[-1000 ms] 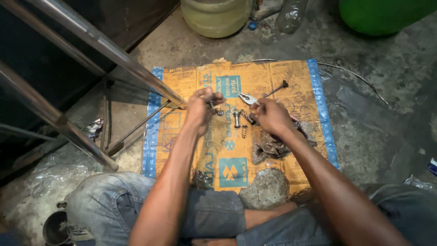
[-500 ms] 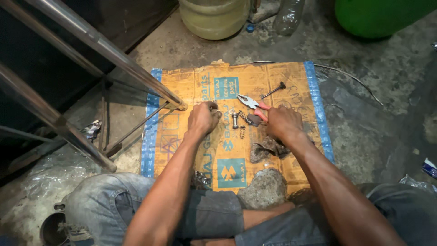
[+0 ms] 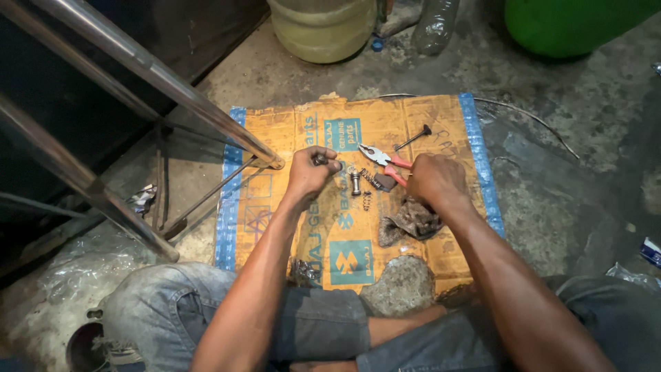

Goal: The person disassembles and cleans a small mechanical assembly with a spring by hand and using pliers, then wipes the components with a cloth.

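Observation:
My left hand is closed around a small dark metal part, held just above the orange cardboard sheet. My right hand is fisted at the red handles of a pair of pliers, whose jaws point left on the cardboard. Between the hands lie a short metal cylinder, a coil spring and a smaller spring. A long-stemmed engine valve lies beyond the pliers. A greasy rag sits under my right wrist.
Shiny metal tubes of a frame slant across the left, one foot resting on the cardboard. A stone and small metal parts lie near my knees. A yellowish canister, a plastic bottle and a green container stand behind. A wire curves on the concrete.
Both hands have drifted a little toward me on the cardboard. The left hand stays closed on the small part and the pliers stay at the right hand.

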